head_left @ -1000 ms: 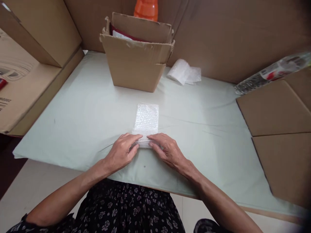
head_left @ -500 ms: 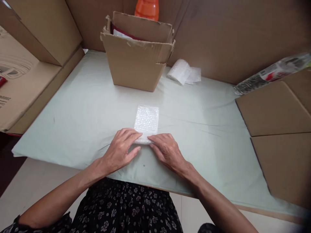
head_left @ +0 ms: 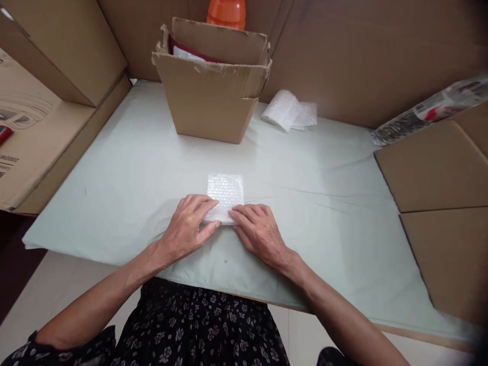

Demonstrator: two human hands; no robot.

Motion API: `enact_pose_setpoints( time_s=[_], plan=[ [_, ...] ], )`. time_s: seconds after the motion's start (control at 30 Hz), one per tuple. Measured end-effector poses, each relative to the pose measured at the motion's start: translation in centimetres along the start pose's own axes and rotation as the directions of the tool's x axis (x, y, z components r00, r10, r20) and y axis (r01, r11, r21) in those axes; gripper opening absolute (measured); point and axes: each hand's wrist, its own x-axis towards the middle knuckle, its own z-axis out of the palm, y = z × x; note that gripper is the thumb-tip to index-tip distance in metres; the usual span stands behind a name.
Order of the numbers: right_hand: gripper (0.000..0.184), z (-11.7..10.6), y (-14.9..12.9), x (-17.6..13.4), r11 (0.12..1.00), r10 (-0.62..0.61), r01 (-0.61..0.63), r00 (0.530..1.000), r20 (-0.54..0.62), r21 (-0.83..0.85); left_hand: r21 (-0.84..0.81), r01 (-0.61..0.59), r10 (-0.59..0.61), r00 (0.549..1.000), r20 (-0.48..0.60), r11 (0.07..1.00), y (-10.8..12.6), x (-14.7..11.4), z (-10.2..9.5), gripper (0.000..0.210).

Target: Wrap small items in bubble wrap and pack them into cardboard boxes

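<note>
A small sheet of bubble wrap (head_left: 225, 189) lies on the pale green cloth in front of me, its near end folded over into a thicker band. My left hand (head_left: 190, 223) grips the left end of that band, thumb at the near edge and fingers on top. At the right end, my right hand (head_left: 258, 229) holds the band the same way, fingertips on top and thumb at the near side. The fingers cover both ends of the fold. Whether anything is wrapped inside cannot be seen.
An open cardboard box (head_left: 208, 96) stands at the back, with an orange object (head_left: 226, 14) behind it. Right of it lies a loose roll of bubble wrap (head_left: 282, 109). Cardboard flaps (head_left: 438, 168) and a clear plastic bottle (head_left: 427, 112) are at the right; a large carton (head_left: 34, 147) is at the left.
The flat part of the bubble wrap is shorter now; its far edge lies closer to my hands. Both hands have stayed on the folded end, and the view has shifted slightly.
</note>
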Motion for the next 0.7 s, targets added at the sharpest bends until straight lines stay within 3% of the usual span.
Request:
enact_pose_setpoints(
  time_s=[0.07,0.17,0.3,0.37,0.47,0.6,0.7],
  plan=[
    [0.029,-0.1,0.2,0.0,0.988,0.047,-0.052,0.998,0.036,0.146,-0.063,-0.031,0.033,0.999,0.033,0.998,0.4,-0.7,-0.7,0.035],
    [0.032,-0.7,0.1,-0.4,0.944,0.072,-0.104,0.991,0.112,0.312,-0.123,0.016,-0.004,0.996,0.093,0.992,0.8,-1.7,-1.3,0.037],
    [0.029,-1.2,-0.6,-0.4,0.980,0.108,-0.110,0.994,0.024,0.165,0.001,0.044,-0.044,0.998,0.052,0.999,0.4,-1.6,-0.7,0.029],
    [0.031,-1.3,-0.9,0.0,0.995,0.069,-0.068,0.998,-0.011,0.071,0.087,0.064,-0.066,0.998,0.022,0.994,0.0,-1.0,-0.3,0.028],
    [0.030,-0.9,-0.9,0.7,0.999,-0.034,0.035,0.998,0.046,-0.019,0.129,0.110,-0.109,0.994,-0.008,0.986,-0.2,-0.4,-0.2,0.028],
    [0.024,0.1,0.1,1.1,0.999,-0.008,0.007,1.000,0.019,0.046,-0.107,0.309,-0.315,0.948,-0.043,0.945,0.4,-1.4,-0.7,0.044],
    [0.026,0.3,0.4,1.1,0.949,0.168,-0.153,0.985,-0.029,0.274,-0.458,0.472,-0.510,0.859,0.047,0.753,0.9,-2.4,-0.7,0.065]
  ],
)
